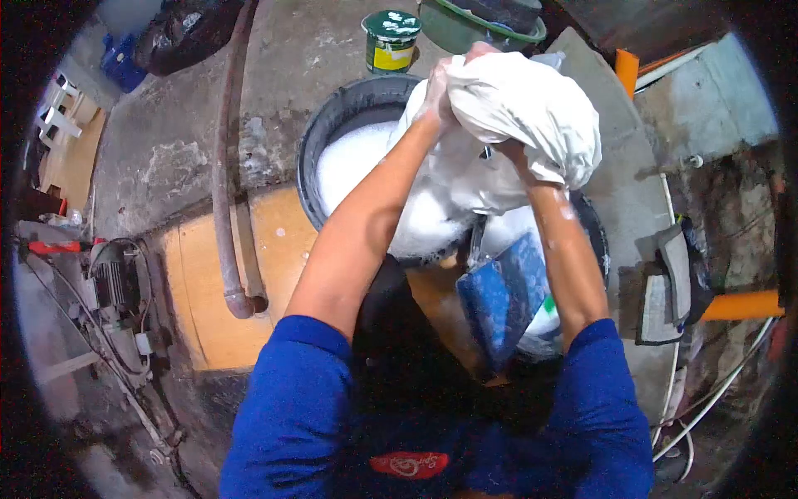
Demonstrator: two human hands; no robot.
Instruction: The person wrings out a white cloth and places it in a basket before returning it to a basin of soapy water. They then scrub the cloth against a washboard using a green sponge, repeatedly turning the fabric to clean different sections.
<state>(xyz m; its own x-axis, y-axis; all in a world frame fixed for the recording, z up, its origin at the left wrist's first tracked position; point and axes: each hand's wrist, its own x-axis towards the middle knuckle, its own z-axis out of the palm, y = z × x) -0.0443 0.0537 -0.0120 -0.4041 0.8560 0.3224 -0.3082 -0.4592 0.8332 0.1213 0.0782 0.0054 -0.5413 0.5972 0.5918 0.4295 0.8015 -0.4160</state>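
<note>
Above the tubs, a bunched, wet white cloth point(524, 104) is held up between both hands. My left hand point(438, 87) is wrapped round its left side, fingers closed. Under the cloth's right part, my right hand point(517, 158) is mostly hidden, and the cloth drapes over it. Below is a dark round tub point(312, 150) with white suds point(353, 162). A second dark tub point(595, 241) stands to its right, partly behind my right forearm. Blue patterned cloth point(503, 291) hangs over that tub's near side.
A green bucket with a yellow label point(392, 56) and a green basin point(482, 32) stand behind the tubs. A pipe point(224, 166) runs along the left. A motor point(112, 279) is far left, an orange pipe point(740, 306) far right.
</note>
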